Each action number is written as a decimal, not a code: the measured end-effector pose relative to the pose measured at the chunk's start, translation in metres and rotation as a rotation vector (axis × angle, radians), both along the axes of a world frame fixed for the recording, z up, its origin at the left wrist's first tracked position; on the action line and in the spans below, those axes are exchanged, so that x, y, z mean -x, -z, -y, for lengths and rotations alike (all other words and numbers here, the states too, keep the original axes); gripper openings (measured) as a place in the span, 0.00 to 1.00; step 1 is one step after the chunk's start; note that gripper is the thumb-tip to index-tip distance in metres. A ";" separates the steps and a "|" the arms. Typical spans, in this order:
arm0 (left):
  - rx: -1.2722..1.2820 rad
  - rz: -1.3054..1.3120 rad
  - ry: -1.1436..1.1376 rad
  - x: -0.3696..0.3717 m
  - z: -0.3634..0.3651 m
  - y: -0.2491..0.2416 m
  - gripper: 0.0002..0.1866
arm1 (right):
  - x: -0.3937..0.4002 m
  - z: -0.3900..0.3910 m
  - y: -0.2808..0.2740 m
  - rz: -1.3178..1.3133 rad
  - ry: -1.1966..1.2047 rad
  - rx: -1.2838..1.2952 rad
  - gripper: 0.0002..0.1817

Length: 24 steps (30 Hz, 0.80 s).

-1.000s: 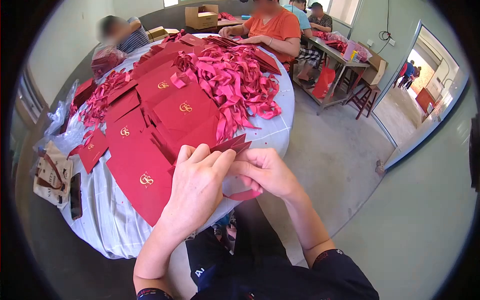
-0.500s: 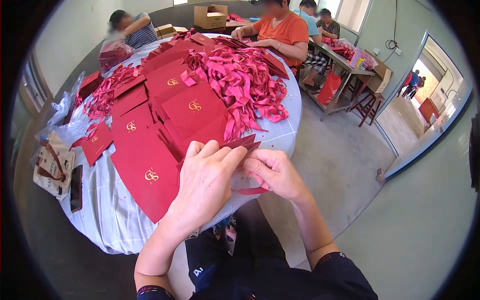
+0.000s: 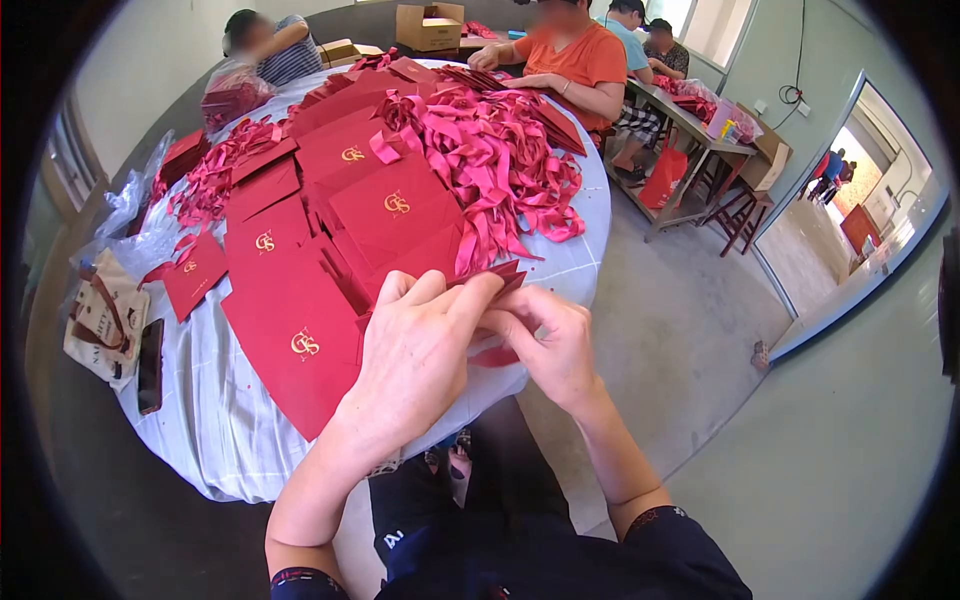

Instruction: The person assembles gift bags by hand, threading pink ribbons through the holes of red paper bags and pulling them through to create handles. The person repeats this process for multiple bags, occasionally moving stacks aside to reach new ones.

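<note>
Near the table's front edge, my left hand point(image 3: 415, 345) is closed on a folded red paper bag point(image 3: 512, 274), its palm hiding most of it. My right hand point(image 3: 548, 340) meets it from the right, thumb and fingers pinched at the bag's edge. A red ribbon point(image 3: 495, 357), blurred, hangs just below the right fingers; its upper end is hidden there. Beside my left hand, flat red bags point(image 3: 285, 330) with gold monograms lie overlapped on the table. Beyond both hands is a heap of pink-red ribbons point(image 3: 490, 160).
A white cloth covers the round table point(image 3: 190, 440). At its left are a tote bag point(image 3: 105, 320), a phone point(image 3: 151, 365) and clear plastic point(image 3: 125, 215). A person in orange point(image 3: 570, 60) works across the table; others sit farther back. A side table point(image 3: 690, 125) stands right.
My right hand has shifted slightly up and its thumb has moved in toward the bag's edge. The ribbon below has risen and blurred. The view has tilted slightly.
</note>
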<state>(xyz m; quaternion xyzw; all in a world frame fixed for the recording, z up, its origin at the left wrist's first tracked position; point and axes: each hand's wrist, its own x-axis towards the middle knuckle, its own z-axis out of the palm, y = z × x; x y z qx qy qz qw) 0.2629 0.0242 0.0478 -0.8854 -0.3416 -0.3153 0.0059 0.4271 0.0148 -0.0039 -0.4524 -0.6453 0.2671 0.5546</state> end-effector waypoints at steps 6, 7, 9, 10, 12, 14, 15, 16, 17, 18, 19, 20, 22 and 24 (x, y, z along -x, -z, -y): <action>0.046 0.062 -0.028 -0.001 -0.001 0.001 0.15 | -0.011 -0.014 -0.004 0.268 0.125 -0.437 0.18; 0.025 0.091 -0.014 -0.001 -0.002 0.003 0.15 | -0.013 -0.017 -0.005 0.339 0.105 -0.463 0.19; 0.003 0.123 -0.002 -0.001 -0.003 0.003 0.15 | -0.018 -0.021 -0.012 0.412 0.083 -0.489 0.20; -0.001 0.116 0.005 0.000 -0.004 0.003 0.14 | -0.021 -0.021 -0.021 0.498 0.063 -0.443 0.18; -0.002 0.105 0.018 0.001 -0.004 0.004 0.14 | -0.024 -0.022 -0.037 0.579 0.050 -0.392 0.17; -0.018 0.080 0.003 0.001 -0.004 0.006 0.14 | -0.028 -0.026 -0.050 0.796 -0.123 -0.371 0.13; -0.017 0.077 0.012 0.001 -0.004 0.006 0.14 | -0.030 -0.033 -0.052 0.750 -0.249 -0.345 0.11; -0.006 0.091 0.018 0.001 -0.003 0.006 0.14 | -0.032 -0.038 -0.055 0.746 -0.238 -0.340 0.11; 0.005 0.102 0.026 0.001 -0.003 0.006 0.14 | -0.034 -0.041 -0.058 0.711 -0.365 -0.275 0.10; 0.008 0.090 0.041 0.002 -0.004 0.006 0.14 | -0.037 -0.045 -0.061 0.669 -0.490 -0.210 0.10; -0.022 0.094 0.036 0.002 -0.004 0.007 0.14 | -0.041 -0.051 -0.066 0.652 -0.564 -0.130 0.09; -0.054 0.096 0.030 0.001 -0.005 0.007 0.14 | -0.044 -0.055 -0.068 0.638 -0.546 -0.128 0.09; -0.028 0.108 0.039 -0.001 -0.005 0.007 0.14 | -0.044 -0.064 -0.071 0.715 -0.670 -0.094 0.09; -0.006 0.145 -0.007 -0.002 -0.003 0.006 0.13 | -0.042 -0.075 -0.078 0.715 -0.686 -0.121 0.10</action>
